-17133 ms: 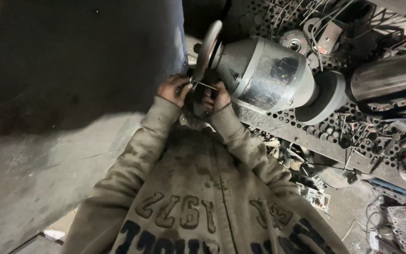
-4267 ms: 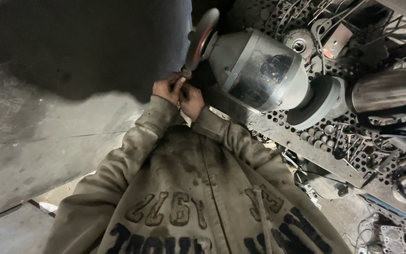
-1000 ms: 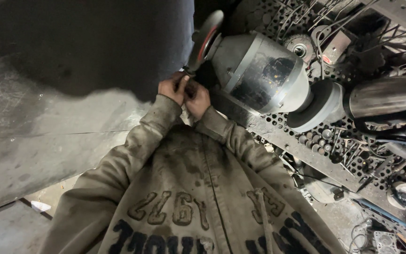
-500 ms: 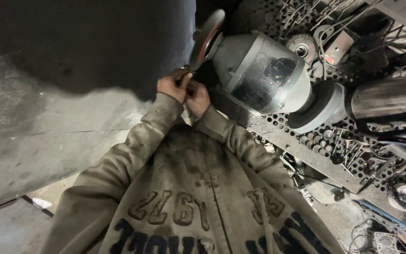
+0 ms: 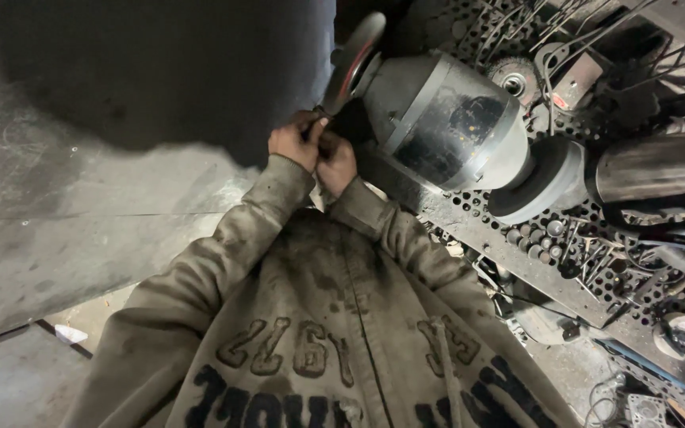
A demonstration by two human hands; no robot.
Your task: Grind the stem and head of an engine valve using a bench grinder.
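— What do we hold? 
— A small piece [image 5: 316, 129], mostly hidden, pinched in both our hands at the wheel's [image 5: 352, 59] lower edge. 
— Fingers? 
— Left hand [image 5: 293, 141] and right hand [image 5: 336, 161] are curled tight on it, touching. 
— Around us? 
— The motor [image 5: 445, 119] is just right, above a perforated bench [image 5: 517, 254].

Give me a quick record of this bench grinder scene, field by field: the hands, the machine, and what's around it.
left hand: closed, pressed against the other hand just below the wheel
right hand: closed, beside the left; whatever they pinch is too small to tell
grinding wheel: thin disc, seen nearly edge-on, just above the hands
grinder motor: grey rounded housing
perforated rack: metal, strewn with small tools and bits
sleeves: soiled tan jacket
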